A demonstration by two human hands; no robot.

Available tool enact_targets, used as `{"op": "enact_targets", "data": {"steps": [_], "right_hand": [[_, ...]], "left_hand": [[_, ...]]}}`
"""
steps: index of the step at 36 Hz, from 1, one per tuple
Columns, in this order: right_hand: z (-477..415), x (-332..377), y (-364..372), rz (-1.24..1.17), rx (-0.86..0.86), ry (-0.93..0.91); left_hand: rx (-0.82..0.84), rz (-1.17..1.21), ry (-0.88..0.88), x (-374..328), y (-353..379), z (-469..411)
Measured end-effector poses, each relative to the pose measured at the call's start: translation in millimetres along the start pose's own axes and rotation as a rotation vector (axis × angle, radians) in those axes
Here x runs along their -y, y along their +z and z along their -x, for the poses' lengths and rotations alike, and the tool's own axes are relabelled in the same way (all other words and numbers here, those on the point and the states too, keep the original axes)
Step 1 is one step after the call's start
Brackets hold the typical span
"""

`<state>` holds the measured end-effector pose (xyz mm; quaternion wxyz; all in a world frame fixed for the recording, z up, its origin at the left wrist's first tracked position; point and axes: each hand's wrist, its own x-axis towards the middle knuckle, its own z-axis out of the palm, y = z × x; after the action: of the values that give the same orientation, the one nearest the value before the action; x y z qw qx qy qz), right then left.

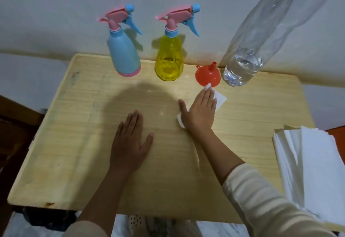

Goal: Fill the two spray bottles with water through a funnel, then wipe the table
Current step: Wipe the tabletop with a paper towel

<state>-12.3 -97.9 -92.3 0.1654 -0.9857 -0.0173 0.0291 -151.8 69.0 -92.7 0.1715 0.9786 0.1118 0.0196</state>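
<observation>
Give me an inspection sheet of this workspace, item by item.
Surface: wooden table, light wood with dark marks near its left edge.
Job's things: blue spray bottle and yellow spray bottle upright at the back, spray heads on; red funnel upside down, spout up; clear water bottle with a little water at its bottom; white tissue under the right hand.
Clutter: stack of white sheets at the right edge.
Grippers: left hand flat on the table, holding nothing; right hand flat, pressing the tissue.
Cables: nothing seen.
Surroundings: white wall behind the table; dark furniture on the left.

2 cream sleeves (261, 199), ribbed knit, long
</observation>
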Motion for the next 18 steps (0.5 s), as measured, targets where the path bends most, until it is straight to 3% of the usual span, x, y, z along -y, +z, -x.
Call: {"op": "enact_targets", "data": {"steps": [18], "right_hand": [[-34, 5, -1, 0.073, 0.087, -0.343]], "left_hand": [[-0.014, 0.027, -0.012, 3, 2, -2]]}}
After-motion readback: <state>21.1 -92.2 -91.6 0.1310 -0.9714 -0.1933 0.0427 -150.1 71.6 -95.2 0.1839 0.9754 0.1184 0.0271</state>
